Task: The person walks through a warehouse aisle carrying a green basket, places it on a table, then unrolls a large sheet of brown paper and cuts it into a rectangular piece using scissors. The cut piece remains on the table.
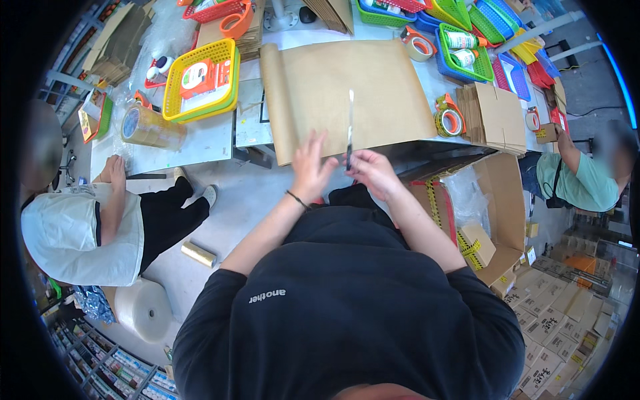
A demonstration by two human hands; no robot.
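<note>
Your right hand (373, 172) is closed in a pinch around the dark near end of a slim cutter (350, 130), whose long pale blade points away from you over the brown paper (390, 87). Your left hand (313, 165) is open, fingers spread and thumb apart, with nothing in its grasp. It sits at the paper's near edge, left of the cutter; whether its fingertips press on the sheet or hover just above it, you cannot tell from this view.

The paper lies on the worktop (200, 157) directly in front of you. As far as it shows, the unrolling is partly done: a broad flat stretch reaches right, while the left side is still wound into a roll (274, 100). No slit or separated piece shows, so the flat stretch appears to be joined to the roll, and any cutting looks not yet done.

Left of the roll stands a yellow basket (235, 80) holding an orange-and-white box (198, 78), with clear tape rolls (152, 128) nearer you. Just right of the paper are an orange tape dispenser (450, 120) and a stack of flat cardboard (497, 117). Below them, an open carton (505, 217) stands near your right arm.
</note>
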